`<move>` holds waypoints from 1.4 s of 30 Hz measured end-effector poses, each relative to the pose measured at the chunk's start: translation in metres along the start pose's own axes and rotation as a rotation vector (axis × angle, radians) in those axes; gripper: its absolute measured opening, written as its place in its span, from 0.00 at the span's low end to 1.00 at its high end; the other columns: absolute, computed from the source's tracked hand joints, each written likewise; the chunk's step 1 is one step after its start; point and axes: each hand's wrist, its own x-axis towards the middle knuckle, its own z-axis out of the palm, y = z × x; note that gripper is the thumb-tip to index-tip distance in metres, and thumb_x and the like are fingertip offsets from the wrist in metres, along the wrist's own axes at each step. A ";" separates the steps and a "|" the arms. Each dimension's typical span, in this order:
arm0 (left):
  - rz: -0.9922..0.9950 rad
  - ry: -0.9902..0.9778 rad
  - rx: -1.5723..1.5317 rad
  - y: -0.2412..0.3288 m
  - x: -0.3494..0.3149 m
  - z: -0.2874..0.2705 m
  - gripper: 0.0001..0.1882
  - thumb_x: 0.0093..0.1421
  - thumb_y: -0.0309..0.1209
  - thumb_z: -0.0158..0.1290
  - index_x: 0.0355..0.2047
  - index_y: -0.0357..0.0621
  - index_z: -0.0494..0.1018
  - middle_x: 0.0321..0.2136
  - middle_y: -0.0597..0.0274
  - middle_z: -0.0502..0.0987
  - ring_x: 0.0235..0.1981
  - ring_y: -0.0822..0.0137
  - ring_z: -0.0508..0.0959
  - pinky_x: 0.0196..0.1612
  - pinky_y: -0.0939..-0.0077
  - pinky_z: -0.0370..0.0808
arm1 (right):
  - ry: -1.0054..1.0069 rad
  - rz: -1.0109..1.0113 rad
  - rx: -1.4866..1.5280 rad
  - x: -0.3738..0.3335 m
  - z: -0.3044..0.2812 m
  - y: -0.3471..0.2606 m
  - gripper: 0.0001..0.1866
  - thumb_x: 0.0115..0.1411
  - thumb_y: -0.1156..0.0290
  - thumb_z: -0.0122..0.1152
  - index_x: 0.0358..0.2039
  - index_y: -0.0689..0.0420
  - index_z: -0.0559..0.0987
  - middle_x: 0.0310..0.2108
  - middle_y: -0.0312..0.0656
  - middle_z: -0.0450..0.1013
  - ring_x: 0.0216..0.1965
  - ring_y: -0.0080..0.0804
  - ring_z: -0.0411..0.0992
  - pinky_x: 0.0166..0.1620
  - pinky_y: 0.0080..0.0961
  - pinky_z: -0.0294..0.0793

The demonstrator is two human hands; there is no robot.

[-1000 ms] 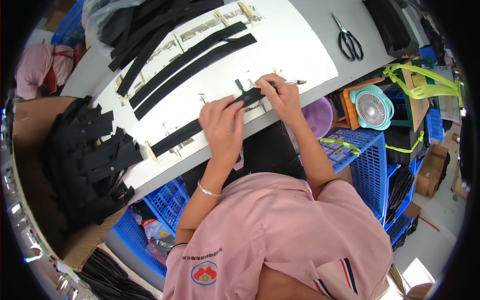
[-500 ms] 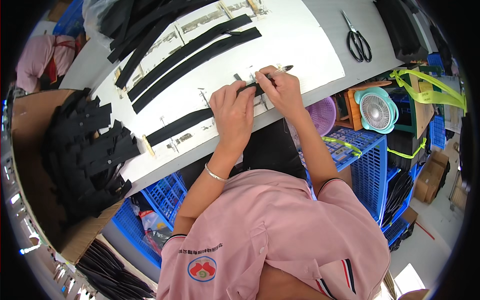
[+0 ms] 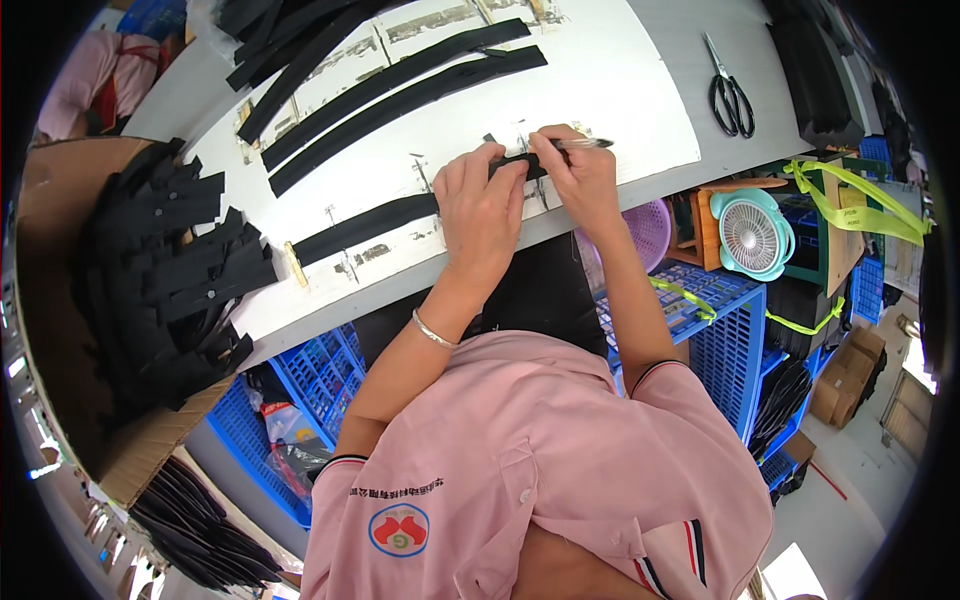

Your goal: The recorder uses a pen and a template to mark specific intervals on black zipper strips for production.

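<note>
Now | left hand (image 3: 482,200) pressing flat, pinning black strip (image 3: 365,222) steady on white surface (image 3: 620,90) | right hand (image 3: 578,172) pinching pen (image 3: 583,144), marking beside strip's end

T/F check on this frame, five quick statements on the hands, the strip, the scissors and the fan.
1. The left hand presses on a long black strip lying on the white board. True.
2. The right hand holds scissors. False: it holds a pen; the scissors lie untouched on the grey table.
3. Two more black strips lie on the board beyond the hands. True.
4. The small fan stands on the board. False: it sits below the table edge, among the crates at the right.
5. The left wrist is bare. False: it wears a thin bracelet.
</note>
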 end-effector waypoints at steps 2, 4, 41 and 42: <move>-0.001 0.003 0.003 0.000 0.000 0.000 0.08 0.56 0.26 0.65 0.37 0.47 0.85 0.44 0.65 0.79 0.47 0.61 0.77 0.53 0.65 0.66 | -0.012 0.085 0.077 -0.002 -0.004 0.002 0.11 0.65 0.67 0.65 0.31 0.61 0.84 0.19 0.40 0.76 0.16 0.26 0.69 0.23 0.25 0.66; 0.013 -0.008 -0.032 0.000 -0.001 0.000 0.09 0.56 0.26 0.64 0.38 0.44 0.83 0.45 0.61 0.78 0.48 0.57 0.75 0.53 0.61 0.66 | -0.074 0.018 0.123 -0.003 -0.007 0.006 0.10 0.65 0.67 0.65 0.30 0.61 0.84 0.17 0.40 0.74 0.16 0.24 0.67 0.23 0.24 0.65; -0.200 -0.102 0.447 -0.123 -0.063 -0.197 0.38 0.46 0.12 0.50 0.60 0.51 0.76 0.66 0.54 0.68 0.75 0.47 0.55 0.74 0.35 0.39 | 0.090 0.194 0.349 -0.009 -0.011 0.009 0.08 0.70 0.71 0.61 0.38 0.63 0.83 0.28 0.35 0.79 0.26 0.13 0.69 0.29 0.13 0.67; -0.228 -0.085 0.552 -0.125 -0.065 -0.213 0.37 0.49 0.13 0.52 0.60 0.52 0.75 0.67 0.57 0.68 0.76 0.49 0.55 0.75 0.37 0.41 | 0.100 0.199 0.345 -0.008 -0.012 0.007 0.08 0.70 0.71 0.61 0.38 0.63 0.83 0.28 0.35 0.79 0.26 0.13 0.69 0.29 0.13 0.67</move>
